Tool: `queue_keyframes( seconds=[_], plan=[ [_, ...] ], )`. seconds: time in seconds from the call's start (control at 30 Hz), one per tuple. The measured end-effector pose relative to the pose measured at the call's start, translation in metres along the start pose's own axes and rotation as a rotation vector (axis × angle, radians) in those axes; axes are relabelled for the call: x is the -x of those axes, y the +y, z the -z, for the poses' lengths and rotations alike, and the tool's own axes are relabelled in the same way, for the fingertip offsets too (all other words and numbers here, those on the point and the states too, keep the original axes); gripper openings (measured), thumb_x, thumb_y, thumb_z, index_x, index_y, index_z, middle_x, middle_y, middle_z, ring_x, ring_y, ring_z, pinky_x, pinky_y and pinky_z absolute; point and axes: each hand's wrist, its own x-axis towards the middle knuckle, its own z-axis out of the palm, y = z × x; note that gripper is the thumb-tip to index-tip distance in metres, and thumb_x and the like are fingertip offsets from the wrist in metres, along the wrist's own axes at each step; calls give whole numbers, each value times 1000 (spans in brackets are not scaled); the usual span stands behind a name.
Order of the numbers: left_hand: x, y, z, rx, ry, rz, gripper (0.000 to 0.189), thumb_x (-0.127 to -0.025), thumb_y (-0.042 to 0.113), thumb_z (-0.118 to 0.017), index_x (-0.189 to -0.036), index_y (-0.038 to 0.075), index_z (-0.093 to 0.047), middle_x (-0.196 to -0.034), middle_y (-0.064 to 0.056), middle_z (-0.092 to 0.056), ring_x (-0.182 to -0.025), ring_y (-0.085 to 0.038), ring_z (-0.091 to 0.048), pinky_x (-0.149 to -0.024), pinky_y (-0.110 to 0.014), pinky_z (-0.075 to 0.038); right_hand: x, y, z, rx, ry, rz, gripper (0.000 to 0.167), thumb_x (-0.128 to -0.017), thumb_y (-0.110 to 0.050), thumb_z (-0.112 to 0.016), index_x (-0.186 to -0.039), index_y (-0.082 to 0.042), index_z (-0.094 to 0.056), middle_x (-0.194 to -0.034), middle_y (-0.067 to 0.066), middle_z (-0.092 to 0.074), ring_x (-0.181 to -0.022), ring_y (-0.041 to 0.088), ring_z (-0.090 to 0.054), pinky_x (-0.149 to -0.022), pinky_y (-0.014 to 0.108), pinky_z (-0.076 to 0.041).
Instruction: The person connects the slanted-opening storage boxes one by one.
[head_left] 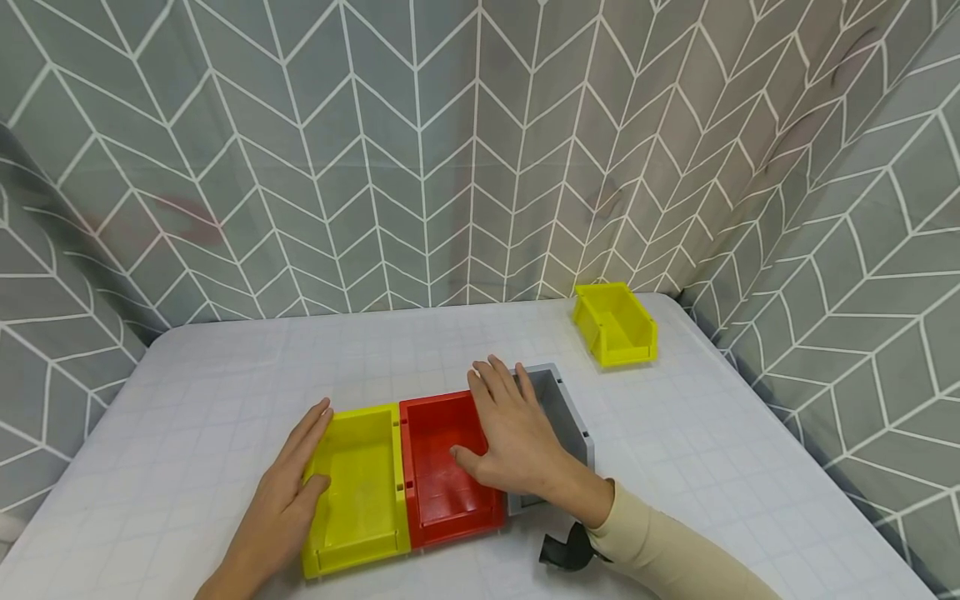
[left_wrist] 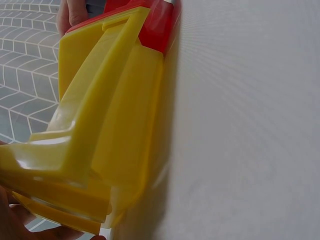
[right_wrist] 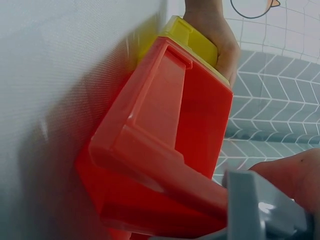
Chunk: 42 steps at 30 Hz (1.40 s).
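Three plastic bins stand side by side on the table: a yellow bin (head_left: 356, 492), a red bin (head_left: 446, 467) and a grey bin (head_left: 564, 417). My left hand (head_left: 281, 492) lies along the outer left wall of the yellow bin, fingers straight, thumb at its rim. Across the grey bin reaches my right hand (head_left: 517, 437), its fingers extended toward the back rim and its thumb over the red bin; it hides part of both. In the right wrist view the red bin (right_wrist: 205, 125) and yellow bin (right_wrist: 195, 42) sit wall to wall.
Another yellow bin (head_left: 618, 329) stands apart at the back right of the white table (head_left: 712, 483). A black strap-like piece (head_left: 567, 550) shows by the right sleeve. Patterned curtains (head_left: 450, 167) border the back and both sides.
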Motion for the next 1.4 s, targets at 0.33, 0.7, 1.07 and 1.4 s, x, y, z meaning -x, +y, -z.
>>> queue_keyframes(
  seconds=[0.33, 0.7, 1.07, 1.4],
  plan=[
    [0, 0, 0, -3, 7, -20, 81, -96, -9, -51, -167, 18, -24, -172, 1, -19, -153, -33, -24, -109, -4, -10, 0, 1, -2, 7, 6, 3, 92, -84, -44, -76, -156, 1, -41, -163, 17, -34, -153, 35, -20, -124, 59, -6],
    [0, 0, 0, -3, 10, -26, 81, -95, -9, -51, -167, 17, -24, -171, 1, -19, -153, -33, -24, -108, -3, -10, 1, 1, -2, -6, 13, 7, 91, -84, -44, -75, -155, 2, -41, -163, 17, -34, -152, 35, -21, -123, 61, -7],
    [0, 0, -1, -3, 9, -23, 80, -96, -9, -51, -167, 17, -25, -171, 1, -19, -153, -34, -25, -107, -2, -10, 1, 2, -2, -12, 12, 11, 90, -85, -43, -76, -155, 2, -42, -162, 19, -34, -152, 35, -21, -123, 60, -6],
    [0, 0, 0, -9, 3, -8, 79, -97, -7, -51, -167, 17, -25, -172, 0, -19, -153, -33, -24, -111, -6, -10, 1, 2, -3, -4, 6, 9, 90, -85, -44, -76, -155, 2, -43, -163, 18, -33, -152, 35, -20, -123, 60, -6]
  ],
)
